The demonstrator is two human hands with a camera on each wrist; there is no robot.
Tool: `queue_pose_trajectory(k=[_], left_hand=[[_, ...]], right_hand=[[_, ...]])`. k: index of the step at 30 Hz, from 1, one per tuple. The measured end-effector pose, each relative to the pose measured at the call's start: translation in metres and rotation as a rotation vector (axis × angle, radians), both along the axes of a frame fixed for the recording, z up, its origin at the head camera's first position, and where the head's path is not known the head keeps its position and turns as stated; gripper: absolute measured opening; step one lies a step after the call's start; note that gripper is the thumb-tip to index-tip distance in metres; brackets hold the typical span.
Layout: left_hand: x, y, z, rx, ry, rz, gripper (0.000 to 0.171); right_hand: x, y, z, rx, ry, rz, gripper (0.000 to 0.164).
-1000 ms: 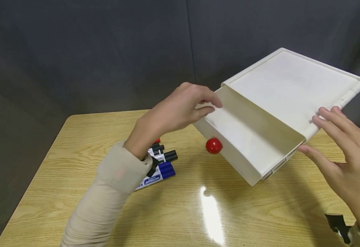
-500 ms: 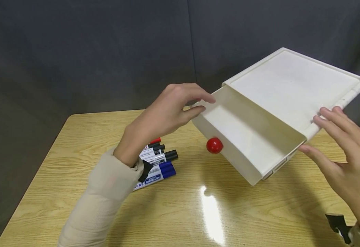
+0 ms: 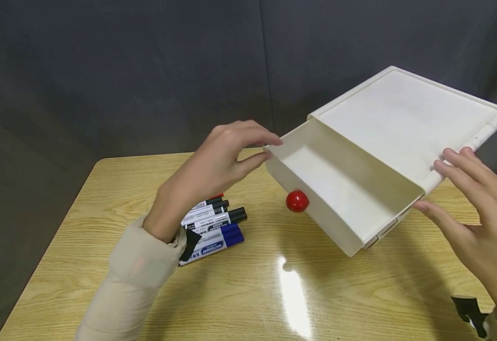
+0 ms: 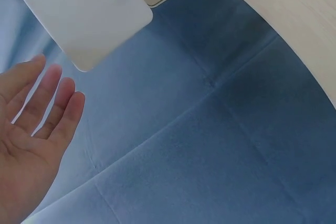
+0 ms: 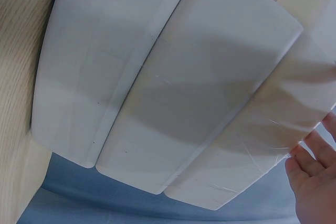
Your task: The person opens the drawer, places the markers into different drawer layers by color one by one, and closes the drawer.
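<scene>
A white drawer unit stands at the right in the head view. Its top drawer is pulled out toward the left, bare inside, with a round red knob on its front. My left hand is held in the air beside the drawer's far left corner, fingers loosely bent around nothing; in the left wrist view a gap shows between fingertips and drawer front. My right hand rests its fingertips on the unit's near top edge, thumb lower against the side. The right wrist view shows these fingers at the side wall.
Several whiteboard markers with blue, black and red caps lie on the wooden table, partly behind my left forearm. A dark curtain hangs behind the table.
My left hand has moved left and slightly down, from over the drawer's inside to past its corner, uncovering more of the markers. The right hand and the drawer have stayed nearly still.
</scene>
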State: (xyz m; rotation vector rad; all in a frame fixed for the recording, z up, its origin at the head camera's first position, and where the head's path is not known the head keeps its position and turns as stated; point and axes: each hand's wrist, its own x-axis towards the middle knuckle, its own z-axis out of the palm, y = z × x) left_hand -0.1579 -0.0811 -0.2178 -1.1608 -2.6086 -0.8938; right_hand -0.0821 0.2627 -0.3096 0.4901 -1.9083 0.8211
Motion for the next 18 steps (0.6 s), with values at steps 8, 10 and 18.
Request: queue_pose_trajectory(k=[8, 10, 18], left_hand=[[0.006, -0.01, -0.008, -0.007, 0.023, 0.02, 0.03], [0.007, -0.012, -0.009, -0.013, 0.025, 0.027, 0.03], [0.01, -0.019, -0.012, -0.016, 0.008, 0.048, 0.032]], right_hand=[[0.0, -0.002, 0.0, -0.026, -0.006, 0.002, 0.072], [0.0, -0.002, 0.001, -0.03, -0.005, 0.002, 0.073], [0.0, -0.004, 0.001, -0.033, -0.003, 0.0, 0.073]])
